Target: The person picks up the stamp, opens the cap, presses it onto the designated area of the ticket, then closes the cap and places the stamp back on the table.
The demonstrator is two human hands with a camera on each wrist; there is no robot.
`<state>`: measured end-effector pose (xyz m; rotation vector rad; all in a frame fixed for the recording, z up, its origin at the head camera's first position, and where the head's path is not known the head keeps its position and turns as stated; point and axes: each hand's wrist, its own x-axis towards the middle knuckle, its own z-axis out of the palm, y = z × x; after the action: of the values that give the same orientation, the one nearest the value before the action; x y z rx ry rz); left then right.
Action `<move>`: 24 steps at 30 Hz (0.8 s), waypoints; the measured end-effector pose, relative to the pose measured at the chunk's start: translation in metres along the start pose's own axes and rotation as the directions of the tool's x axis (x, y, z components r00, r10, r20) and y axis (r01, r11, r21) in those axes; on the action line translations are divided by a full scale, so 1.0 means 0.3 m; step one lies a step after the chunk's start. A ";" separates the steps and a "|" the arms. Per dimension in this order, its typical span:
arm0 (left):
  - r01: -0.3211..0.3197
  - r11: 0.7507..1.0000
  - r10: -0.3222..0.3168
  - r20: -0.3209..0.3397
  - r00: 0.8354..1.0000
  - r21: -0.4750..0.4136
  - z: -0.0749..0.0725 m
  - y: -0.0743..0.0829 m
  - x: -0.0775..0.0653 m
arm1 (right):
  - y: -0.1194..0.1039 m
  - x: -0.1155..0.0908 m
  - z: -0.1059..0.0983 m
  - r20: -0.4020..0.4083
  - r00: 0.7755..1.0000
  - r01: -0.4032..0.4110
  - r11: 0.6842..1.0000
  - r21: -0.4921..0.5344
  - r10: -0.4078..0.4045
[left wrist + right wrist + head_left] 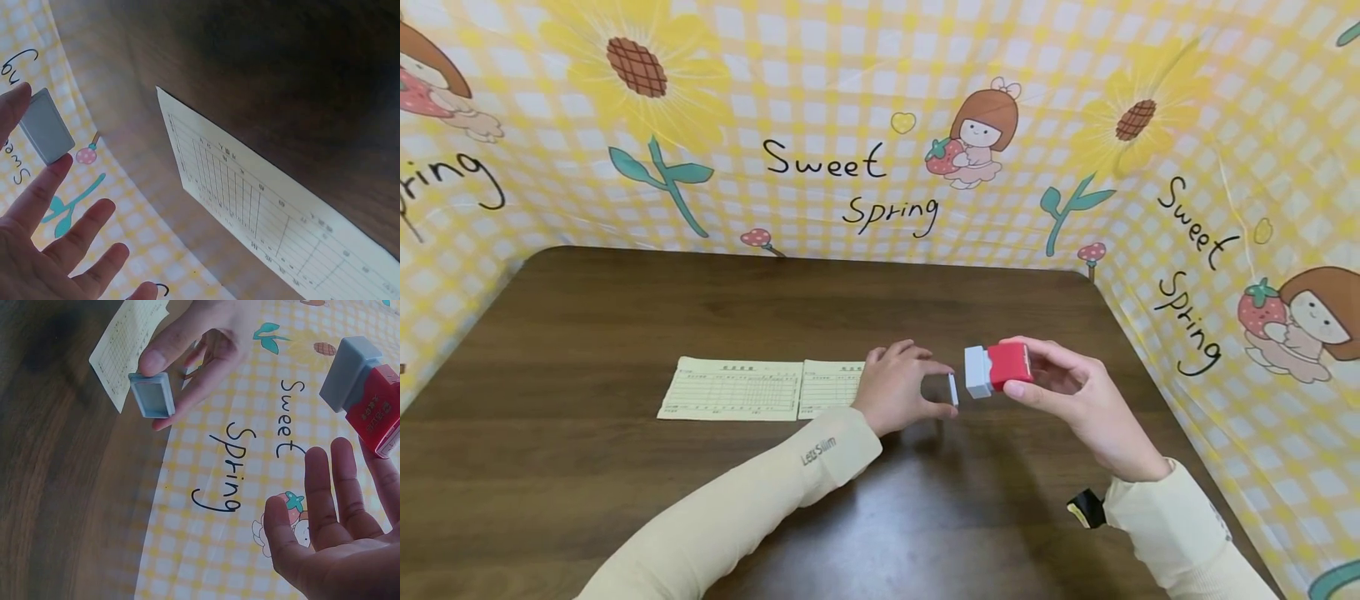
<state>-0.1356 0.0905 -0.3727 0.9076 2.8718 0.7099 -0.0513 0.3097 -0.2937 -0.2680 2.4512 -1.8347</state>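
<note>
My left hand (895, 387) pinches a small grey stamp cap (47, 127) by its edges, between thumb and index finger. In the right wrist view the hollow inside of that cap faces the camera. Just to the right, my right hand (1078, 400) holds a red and grey self-inking stamp (1011, 365) between thumb and fingers, its grey end pointing at the cap. A small gap separates the two. Two printed paper slips (730, 390) lie side by side on the table, the right one partly covered by my left hand.
The dark wooden table (700, 508) spreads beneath both hands. A yellow checked cloth (820, 100) with flowers and cartoon figures stands along its back and sides. Something black (1087, 508) is attached near the right sleeve cuff.
</note>
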 end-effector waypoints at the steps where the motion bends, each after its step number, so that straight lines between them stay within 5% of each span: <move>1: 0.003 1.000 -0.003 0.004 1.000 0.004 0.005 0.001 0.004 | 0.002 -0.001 -0.001 -0.002 1.000 -0.003 1.000 0.001 0.003; 24: 0.065 0.981 -0.079 0.069 0.994 0.181 0.076 0.028 0.048 | 0.029 -0.009 -0.018 -0.006 1.000 -0.021 1.000 -0.023 0.021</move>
<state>-0.1390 0.1141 -0.3881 0.8237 2.9184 0.4076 -0.0504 0.3177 -0.3008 -0.2382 2.4704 -1.8032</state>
